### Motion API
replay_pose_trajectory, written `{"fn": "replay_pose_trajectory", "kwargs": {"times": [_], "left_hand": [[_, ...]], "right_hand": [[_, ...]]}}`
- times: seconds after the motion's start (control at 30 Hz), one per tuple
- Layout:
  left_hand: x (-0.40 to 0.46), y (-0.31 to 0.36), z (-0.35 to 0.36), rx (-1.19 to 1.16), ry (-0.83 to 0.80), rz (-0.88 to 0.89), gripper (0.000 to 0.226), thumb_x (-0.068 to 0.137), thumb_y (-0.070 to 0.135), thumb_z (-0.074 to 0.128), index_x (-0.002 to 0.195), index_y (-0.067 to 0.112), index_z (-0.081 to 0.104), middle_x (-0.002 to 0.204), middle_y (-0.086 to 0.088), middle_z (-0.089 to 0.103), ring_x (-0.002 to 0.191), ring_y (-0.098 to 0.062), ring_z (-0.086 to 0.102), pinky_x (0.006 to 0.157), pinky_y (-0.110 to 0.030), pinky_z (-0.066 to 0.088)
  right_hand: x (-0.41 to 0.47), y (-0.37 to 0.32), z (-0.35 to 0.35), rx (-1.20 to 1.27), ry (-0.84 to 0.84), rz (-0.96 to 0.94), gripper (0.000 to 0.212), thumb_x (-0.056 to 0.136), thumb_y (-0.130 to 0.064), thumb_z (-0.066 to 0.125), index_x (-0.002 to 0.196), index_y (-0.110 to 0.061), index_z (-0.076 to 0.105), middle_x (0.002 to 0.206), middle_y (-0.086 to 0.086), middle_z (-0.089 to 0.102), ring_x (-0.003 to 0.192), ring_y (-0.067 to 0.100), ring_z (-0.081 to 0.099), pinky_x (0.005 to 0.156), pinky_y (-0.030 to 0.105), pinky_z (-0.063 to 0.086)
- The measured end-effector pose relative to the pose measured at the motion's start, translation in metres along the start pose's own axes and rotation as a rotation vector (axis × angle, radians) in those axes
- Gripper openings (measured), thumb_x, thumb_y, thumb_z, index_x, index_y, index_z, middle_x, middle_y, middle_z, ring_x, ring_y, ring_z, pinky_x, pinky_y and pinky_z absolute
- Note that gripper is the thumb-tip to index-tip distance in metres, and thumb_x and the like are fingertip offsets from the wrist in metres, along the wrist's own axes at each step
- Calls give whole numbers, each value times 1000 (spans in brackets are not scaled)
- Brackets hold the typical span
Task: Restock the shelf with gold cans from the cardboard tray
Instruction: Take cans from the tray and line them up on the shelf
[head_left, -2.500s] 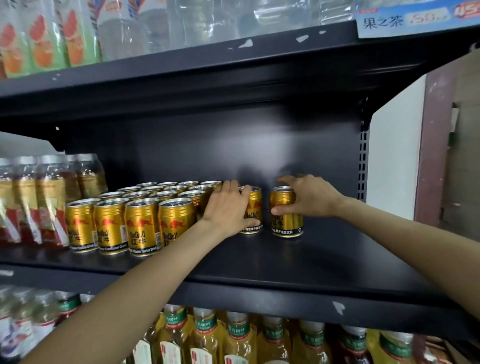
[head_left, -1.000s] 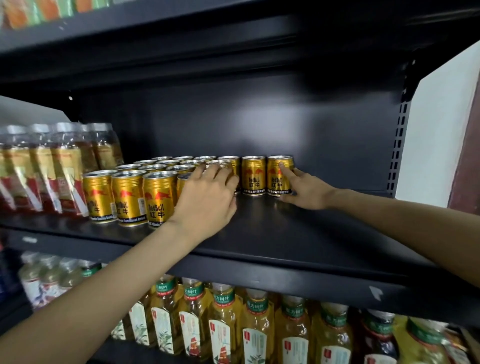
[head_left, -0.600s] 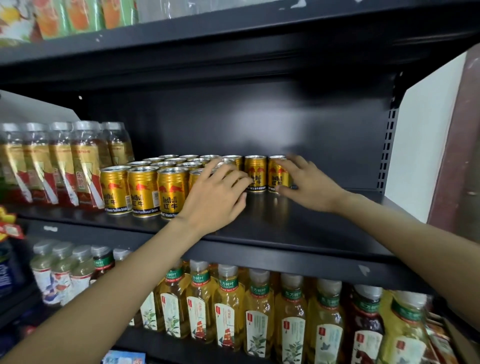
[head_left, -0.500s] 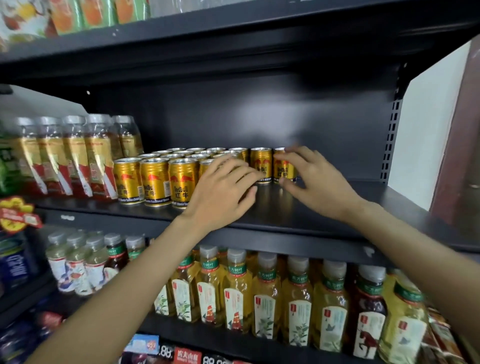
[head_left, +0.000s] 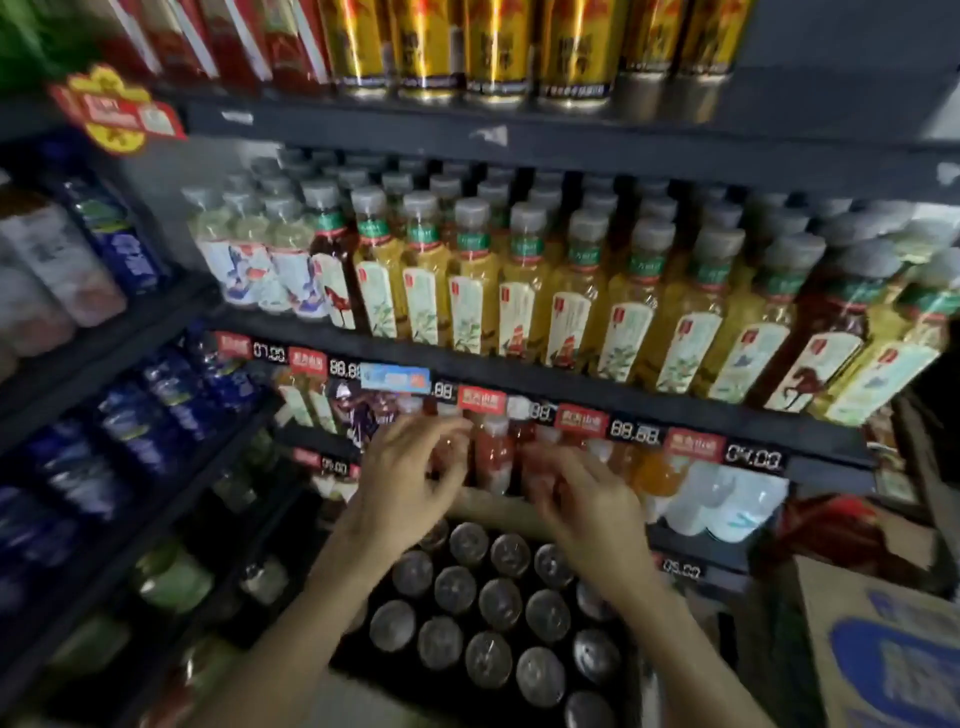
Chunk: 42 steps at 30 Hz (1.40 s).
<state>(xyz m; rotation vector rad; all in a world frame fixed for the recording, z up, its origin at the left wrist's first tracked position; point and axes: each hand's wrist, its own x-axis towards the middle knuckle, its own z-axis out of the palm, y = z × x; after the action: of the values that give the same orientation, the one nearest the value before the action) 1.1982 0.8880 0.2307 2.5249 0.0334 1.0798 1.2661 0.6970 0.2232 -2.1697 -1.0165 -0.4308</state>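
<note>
Cans (head_left: 488, 618) filled the cardboard tray (head_left: 498, 512) in upright rows, silver tops up, low in the view beneath both hands, presumably set there so each reach went straight down. Far left, blue-wrapped packs (head_left: 130, 415) sat on the side shelving, well clear of the tray. Moving right, the left hand (head_left: 410, 478) hovered over the tray's far-left corner, fingers loosely curled and holding nothing, looking ready to drop onto a can. Beside it the right hand (head_left: 587, 499) hung over the tray's far edge, blurred, fingers spread and relaxed, also empty. Behind them, small bottles (head_left: 493, 452) crowded the low shelf, close to the knuckles, and I'd judge that a bump risk on the lift. Above, tea bottles (head_left: 571, 291) lined their shelf edge to edge. Higher still, gold cans already placed (head_left: 493, 47) stood at the front edge of the target shelf (head_left: 519, 140). Far right, a printed cardboard box (head_left: 883, 649) sat just beside the tray.
</note>
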Motion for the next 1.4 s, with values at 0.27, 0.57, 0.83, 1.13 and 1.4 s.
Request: {"fn": "replay_pose_trajectory", "kwargs": {"times": [0.27, 0.57, 0.83, 1.13, 1.4], "left_hand": [[-139, -80, 9, 257, -695, -376, 40, 73, 41, 65, 110, 26, 59, 108, 1, 63, 111, -25, 53, 83, -38, 48], [-189, -115, 34, 208, -1030, -362, 67, 70, 49, 73, 127, 26, 48, 124, -1, 53, 119, -25, 44, 95, -34, 37], [-176, -125, 64, 425, -1208, -132, 88, 66, 49, 77, 134, 25, 28, 125, -7, 52, 122, -29, 42, 100, -40, 36], [-176, -119, 53, 209, -929, -391, 82, 55, 44, 84, 122, 26, 40, 111, 1, 64, 101, -22, 60, 82, -34, 44], [-125, -80, -9, -687, -497, -892, 68, 44, 41, 85, 106, 35, 56, 111, 6, 63, 105, -16, 61, 92, -37, 50]], "right_hand": [[-97, 8, 115, -114, -719, 229, 50, 87, -22, 55, 135, -19, 43, 138, 2, 45, 123, 28, 43, 89, 34, 41], [-131, 2, 169, -295, -981, 214, 66, 83, -40, 62, 139, -19, 35, 143, 8, 35, 135, 30, 26, 106, 38, 29], [-115, -3, 200, -514, -985, 85, 72, 79, -39, 67, 141, -23, 35, 139, 18, 41, 129, 37, 35, 108, 47, 24], [-108, -12, 167, -116, -684, 282, 69, 53, -38, 83, 114, -17, 59, 116, 12, 56, 105, 34, 52, 83, 44, 49], [-73, -18, 67, 825, -302, 843, 54, 68, -25, 81, 115, -26, 55, 111, -2, 64, 105, 15, 61, 85, 29, 53]]}}
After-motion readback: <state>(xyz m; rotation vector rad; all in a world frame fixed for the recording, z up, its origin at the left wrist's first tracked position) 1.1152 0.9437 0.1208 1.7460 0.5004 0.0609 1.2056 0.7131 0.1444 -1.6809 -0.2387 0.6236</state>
